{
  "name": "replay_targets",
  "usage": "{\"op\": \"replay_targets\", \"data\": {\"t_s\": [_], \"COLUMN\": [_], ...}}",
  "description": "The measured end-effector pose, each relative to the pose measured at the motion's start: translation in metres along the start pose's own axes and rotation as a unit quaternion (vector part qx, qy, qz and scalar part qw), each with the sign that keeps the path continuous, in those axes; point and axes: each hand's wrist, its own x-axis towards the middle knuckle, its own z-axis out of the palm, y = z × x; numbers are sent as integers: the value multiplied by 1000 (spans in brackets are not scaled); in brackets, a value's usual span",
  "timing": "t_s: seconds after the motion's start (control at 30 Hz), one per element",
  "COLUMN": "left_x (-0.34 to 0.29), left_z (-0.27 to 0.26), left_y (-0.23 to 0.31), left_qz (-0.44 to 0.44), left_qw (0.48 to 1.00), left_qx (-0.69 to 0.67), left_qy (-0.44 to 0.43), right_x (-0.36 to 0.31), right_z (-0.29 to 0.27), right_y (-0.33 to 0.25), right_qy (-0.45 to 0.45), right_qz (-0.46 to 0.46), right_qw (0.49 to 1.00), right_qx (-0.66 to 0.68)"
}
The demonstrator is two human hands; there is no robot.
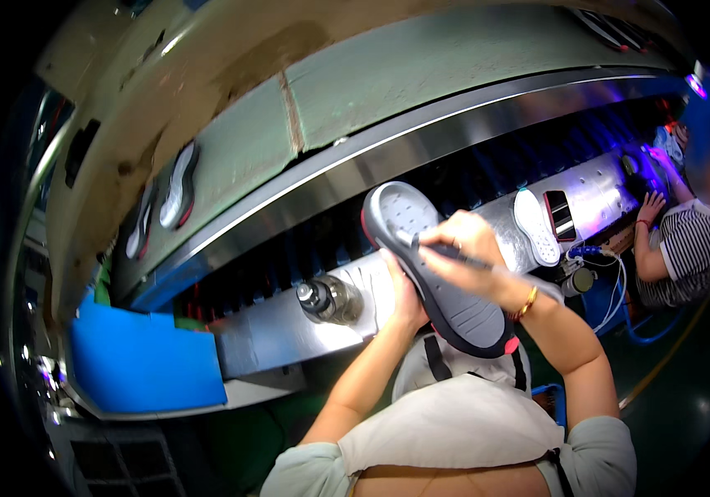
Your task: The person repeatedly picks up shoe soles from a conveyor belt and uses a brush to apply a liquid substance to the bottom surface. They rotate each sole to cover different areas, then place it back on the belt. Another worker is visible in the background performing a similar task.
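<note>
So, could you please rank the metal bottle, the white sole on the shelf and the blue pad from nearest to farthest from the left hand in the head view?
1. Metal bottle, just left of the left hand.
2. White sole, up right on the shelf.
3. Blue pad, far left.

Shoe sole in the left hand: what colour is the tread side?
Grey shoe sole, with a red-pink patch at the heel end; head view.

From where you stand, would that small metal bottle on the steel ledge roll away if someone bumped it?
Probably. The metal bottle looks round-bodied and seems to lie tilted on the steel ledge, so a nudge could set it rolling. Its shiny surface may also be slippery to grip. It looks rigid, unlike the shoe sole the left hand supports, which likely flexes.
</note>
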Motion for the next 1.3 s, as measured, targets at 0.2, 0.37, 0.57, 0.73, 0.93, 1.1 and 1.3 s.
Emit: {"op": "replay_targets", "data": {"t_s": [0.2, 0.37, 0.57, 0.73, 0.93, 1.1, 1.3], "left_x": [11, 12, 7, 5, -3, -6, 9], "left_z": [-32, -33, 8, 16, 14, 12, -13], "left_y": [28, 38, 22, 10, 18, 20, 30], "left_qz": [145, 103, 94, 20, 6, 70, 92], "left_qw": [987, 989, 989, 992, 948, 991, 987], "left_qx": [64, 102, 94, 13, -191, -44, -58], "left_qy": [-2, -14, -71, -124, -254, -102, -120], "right_x": [-74, -87, -35, -2, -16, 1, -5], "right_z": [-10, -39, -52, -56, -47, -44, -47], "right_y": [-17, -20, -6, 3, -6, 1, -11], "right_qy": [-99, -151, 46, 42, -122, -46, -224], "right_qz": [104, 266, 177, 221, 157, 207, 64], "right_qw": [987, 926, 928, 909, 910, 919, 927], "right_qx": [78, 221, 325, 352, 363, 332, 295]}}
